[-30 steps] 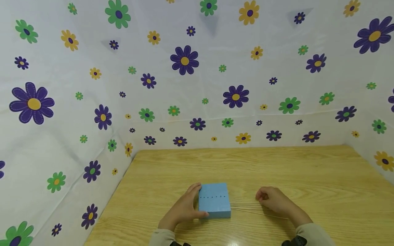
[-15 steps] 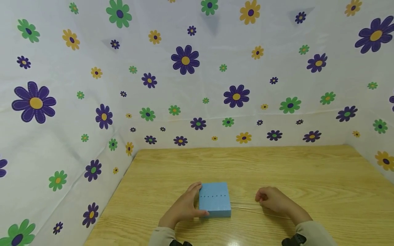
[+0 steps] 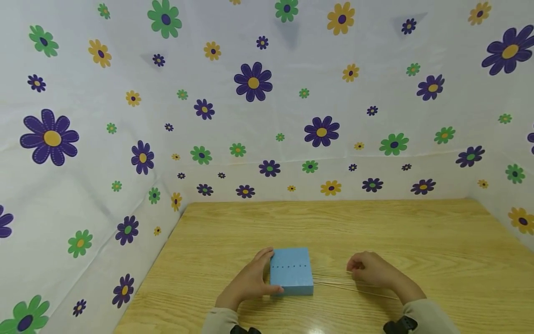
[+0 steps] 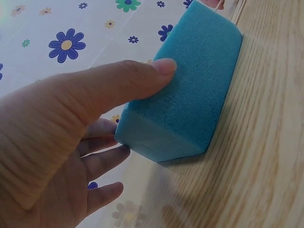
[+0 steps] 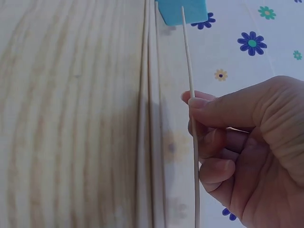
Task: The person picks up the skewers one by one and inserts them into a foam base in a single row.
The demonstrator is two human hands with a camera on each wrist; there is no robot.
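Observation:
My left hand [image 3: 246, 283] grips a blue foam block [image 3: 291, 271] by its left side, the thumb on the near face and the fingers toward the far corner. A row of small dark holes crosses the block's top. In the right wrist view, thumb and fingers of my right hand [image 5: 237, 137] pinch a thin wooden stick [image 5: 188, 57]. This stick's far end overlaps the block's side there; I cannot tell whether it enters the foam. Several more thin sticks [image 5: 154, 118] lie beside it, running from the block's right side under the right hand.
A wood-grain table [image 3: 333, 227] supports the block and sticks. White cloth [image 3: 233, 134] printed with purple, green and yellow flowers stands around its back and sides. Black straps [image 3: 400, 324] show on the wrists, next to beige sleeves [image 3: 429, 317].
The head view shifts slightly. Both hands keep nearly the same places, and the block stays put; the right hand and the near stick's end move very slightly right.

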